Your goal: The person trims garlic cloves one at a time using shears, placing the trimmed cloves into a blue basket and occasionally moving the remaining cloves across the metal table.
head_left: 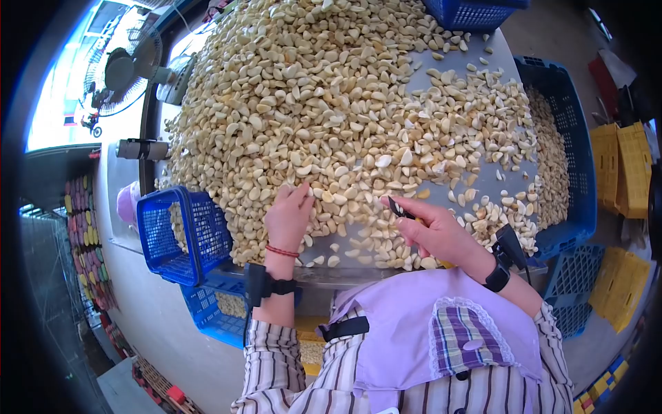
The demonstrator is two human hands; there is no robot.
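Observation:
Pale cream peeled garlic cloves lie in a deep heap across the grey metal table. My left hand reaches into the near side of the heap, its fingers bent and touching the cloves. Whatever those fingertips pinch is too small to make out. To the right, my right hand is closed around a small black-handled knife, held just above scattered cloves near the table's front edge. Its fingers partly cover the knife.
A blue basket stands at the left table edge, with another blue crate below it. Along the right side sits a large blue crate holding cloves. Yellow crates stand farther right. A fan is at the far left.

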